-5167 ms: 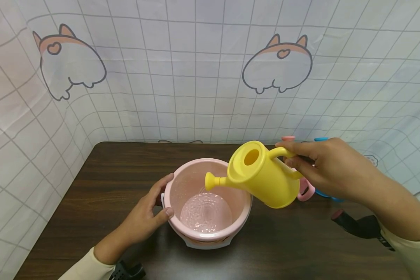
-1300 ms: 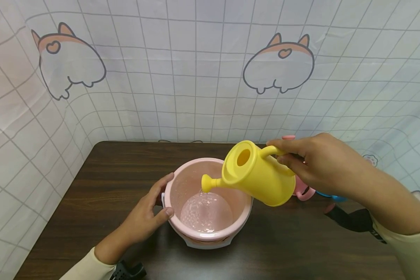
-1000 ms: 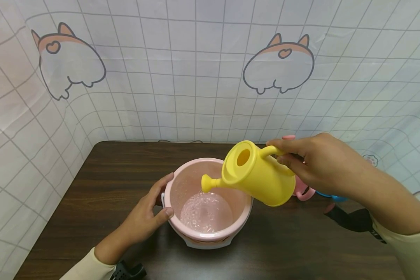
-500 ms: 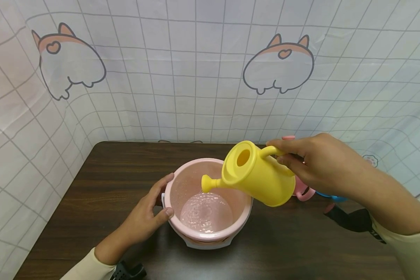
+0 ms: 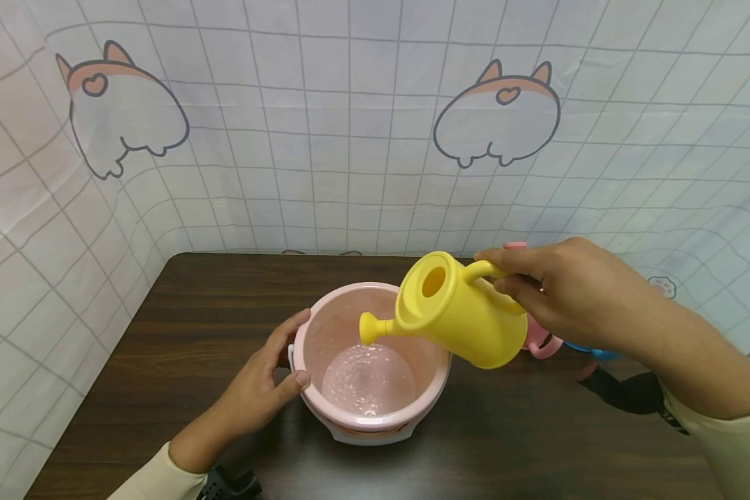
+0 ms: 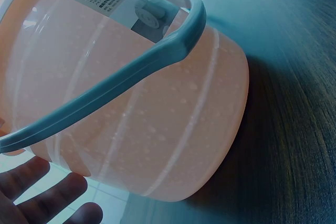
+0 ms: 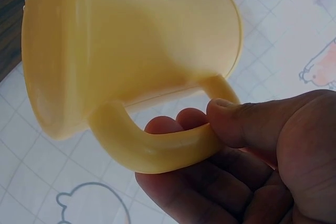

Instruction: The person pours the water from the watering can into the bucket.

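In the head view a pink bucket (image 5: 375, 419) stands on the table, with rippling water (image 5: 367, 380) at its bottom. My right hand (image 5: 569, 288) holds a yellow watering can (image 5: 462, 312) by its handle (image 7: 157, 150), fingers and thumb wrapped round it. The can is tilted to the left, its spout (image 5: 375, 328) over the bucket's opening, with water running down. My left hand (image 5: 259, 382) rests against the bucket's left side, thumb and fingers spread near the rim. The left wrist view shows its fingertips (image 6: 68, 187) beside the bucket wall, below the grey-looking bail handle (image 6: 105, 93).
Behind my right hand, a pink object with a handle (image 5: 544, 342) and a blue object (image 5: 600, 354) are partly hidden. The dark wooden table (image 5: 181, 333) ends at a white curtain with a grid print (image 5: 325, 139).
Over about five seconds the watering can and my right hand have shifted slightly to the left. In the last second both hands stay in place while the water's ripples change.
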### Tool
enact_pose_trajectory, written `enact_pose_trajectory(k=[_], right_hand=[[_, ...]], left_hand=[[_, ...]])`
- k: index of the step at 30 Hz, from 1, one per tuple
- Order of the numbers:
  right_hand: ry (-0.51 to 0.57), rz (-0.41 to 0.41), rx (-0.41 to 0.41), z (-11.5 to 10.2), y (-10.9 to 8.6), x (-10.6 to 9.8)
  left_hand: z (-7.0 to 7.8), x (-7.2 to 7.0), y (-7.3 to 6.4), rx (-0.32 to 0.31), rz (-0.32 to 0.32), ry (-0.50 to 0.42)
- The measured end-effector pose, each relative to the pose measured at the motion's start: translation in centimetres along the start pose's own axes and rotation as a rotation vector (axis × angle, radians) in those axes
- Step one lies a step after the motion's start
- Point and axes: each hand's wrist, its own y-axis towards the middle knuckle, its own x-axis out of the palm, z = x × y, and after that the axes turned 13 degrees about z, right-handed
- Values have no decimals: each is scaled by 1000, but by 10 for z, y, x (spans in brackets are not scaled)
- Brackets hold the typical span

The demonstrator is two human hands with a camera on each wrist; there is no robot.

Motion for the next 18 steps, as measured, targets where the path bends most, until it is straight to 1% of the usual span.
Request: enact_pose_trajectory(k=[5, 12, 18], right_hand=[[9, -9, 0, 0, 0, 0], [-34, 20, -35, 0, 1, 0], [-3, 5, -13, -2, 1, 0]], left_hand=[[0, 0, 0, -2, -2, 2], [0, 0, 0, -4, -8, 0], [0, 0, 0, -8, -9, -4]])
